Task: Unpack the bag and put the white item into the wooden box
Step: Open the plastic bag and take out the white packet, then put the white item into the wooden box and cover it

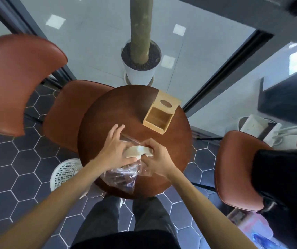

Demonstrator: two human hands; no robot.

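A white item (135,152), soft and folded like a pack of tissues, lies near the middle of the round wooden table (108,112). My left hand (114,149) rests on its left side with the fingers spread over clear plastic. My right hand (157,157) grips the item's right end. The clear plastic bag (120,178) is crumpled under and in front of both hands, near the table's front edge. The wooden box (159,116) stands open at the table's far right, its lid with an oval hole (169,103) leaning behind it.
Brown leather chairs stand at the left (14,81), behind the table (68,112) and at the right (237,169). A white perforated basket (65,173) sits on the hexagon-tiled floor at the left. A potted trunk (140,56) stands beyond the table.
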